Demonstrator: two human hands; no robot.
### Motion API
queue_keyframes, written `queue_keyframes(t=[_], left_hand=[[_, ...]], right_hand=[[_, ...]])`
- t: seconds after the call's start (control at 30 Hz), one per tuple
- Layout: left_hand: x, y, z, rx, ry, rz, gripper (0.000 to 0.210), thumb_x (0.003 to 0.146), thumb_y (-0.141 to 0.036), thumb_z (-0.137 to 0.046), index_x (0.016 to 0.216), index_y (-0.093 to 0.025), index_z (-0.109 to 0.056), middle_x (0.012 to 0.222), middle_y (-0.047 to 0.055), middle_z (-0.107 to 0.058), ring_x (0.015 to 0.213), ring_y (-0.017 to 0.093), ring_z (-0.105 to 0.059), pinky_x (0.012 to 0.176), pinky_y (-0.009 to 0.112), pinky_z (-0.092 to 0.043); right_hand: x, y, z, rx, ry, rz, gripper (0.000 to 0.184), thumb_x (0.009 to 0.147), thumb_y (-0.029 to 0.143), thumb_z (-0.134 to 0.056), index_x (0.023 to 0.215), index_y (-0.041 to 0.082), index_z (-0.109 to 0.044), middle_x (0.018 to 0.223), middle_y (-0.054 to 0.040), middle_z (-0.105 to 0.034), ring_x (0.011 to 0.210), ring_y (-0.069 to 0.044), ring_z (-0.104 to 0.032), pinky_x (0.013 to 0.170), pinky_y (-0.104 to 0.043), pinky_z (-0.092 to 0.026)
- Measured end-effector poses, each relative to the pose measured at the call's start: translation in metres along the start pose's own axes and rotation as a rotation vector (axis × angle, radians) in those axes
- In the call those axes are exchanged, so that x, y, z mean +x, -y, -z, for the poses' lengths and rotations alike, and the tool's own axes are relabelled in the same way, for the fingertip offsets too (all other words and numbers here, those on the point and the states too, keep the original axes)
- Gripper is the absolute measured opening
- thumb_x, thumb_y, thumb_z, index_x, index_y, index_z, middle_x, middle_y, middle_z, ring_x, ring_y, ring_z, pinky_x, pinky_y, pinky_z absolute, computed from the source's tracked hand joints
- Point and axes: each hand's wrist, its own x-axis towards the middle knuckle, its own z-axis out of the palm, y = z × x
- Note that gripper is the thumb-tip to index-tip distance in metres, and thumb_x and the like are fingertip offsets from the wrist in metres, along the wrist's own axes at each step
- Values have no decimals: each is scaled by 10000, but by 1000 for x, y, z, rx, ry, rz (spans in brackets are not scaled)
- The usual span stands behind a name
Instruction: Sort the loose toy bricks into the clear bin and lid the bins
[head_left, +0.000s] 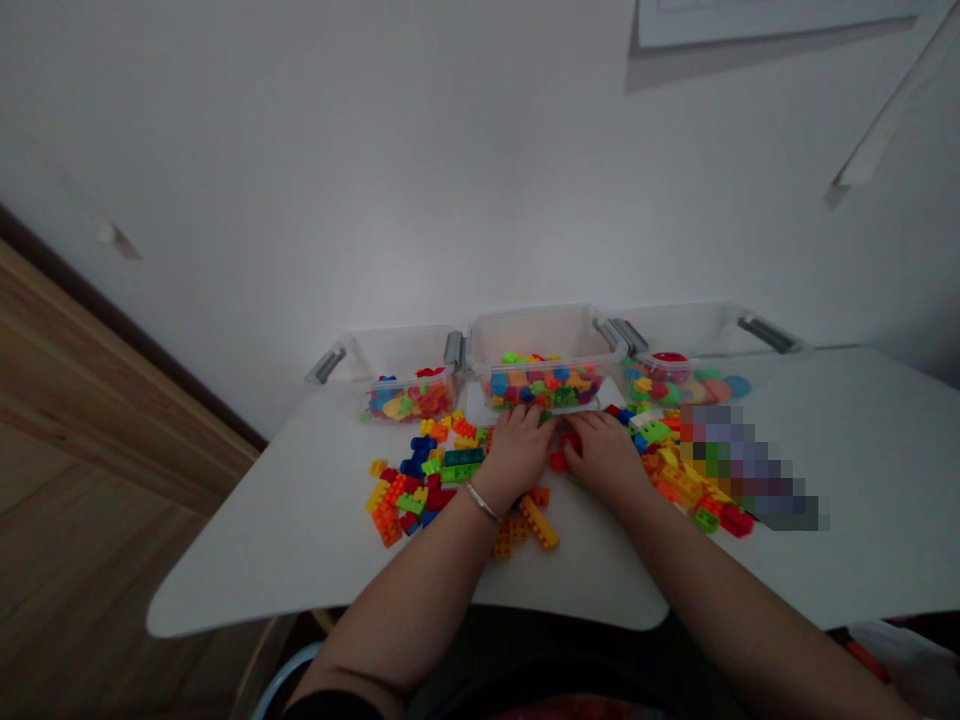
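Note:
My left hand (521,450), with a bracelet at the wrist, bends its fingers down in front of the middle bin. A small green piece (547,416) shows at its fingertips. My right hand (606,455) reaches in from the other side, its fingertips meeting those of the left. Its thumb points inward, beside red toy bricks (559,460) lying between the hands. Both hands look closed at the fingertips, but what they grip is too small and dark to make out. An orange-yellow long brick (540,523) lies below the left wrist.
Loose building bricks cover the table on the left (409,500) and right (679,480). Along the wall stand a left bin (409,395), a middle bin (545,383) and a right bin (682,385), all clear plastic holding colourful pieces. A pixelated patch hides something at right.

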Motion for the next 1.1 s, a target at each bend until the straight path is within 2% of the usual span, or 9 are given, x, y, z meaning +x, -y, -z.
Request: queue_keyframes(t=[0.3,0.6,0.8,1.1], left_hand=[[2,11,5,39,-3,111,243,960,-220,-432,1071,-204,-647,1030,94,-620,1011,257,-548,859,402,-435],[2,11,12,65,55,119,265,961,-230,-451,1137,-228,-649,1048,104,-626,1030,267,-547,870,415,-417],[5,12,12,81,42,169,229,966,-200,-438,1083,-172,-632,1024,116,-662,1048,268,-562,856,411,-421],[10,20,13,31,8,237,172,947,-203,-468,1035,-186,-615,971,94,-706,1007,257,-614,790,374,-461]], right_hand=[[-1,3,3,-8,-7,-6,402,859,246,-499,1193,86,-654,1155,-136,-685,1079,-272,-561,1006,-382,-367],[-1,2,2,-13,-16,3,390,871,270,-501,1186,102,-658,1140,-126,-690,1065,-272,-561,996,-386,-375],[-1,3,4,-24,2,0,399,865,264,-507,1198,101,-653,1157,-128,-684,1078,-273,-557,1004,-382,-366],[-1,1,2,-12,4,0,412,881,286,-483,1206,94,-649,1148,-128,-684,1090,-283,-550,1000,-389,-372]])
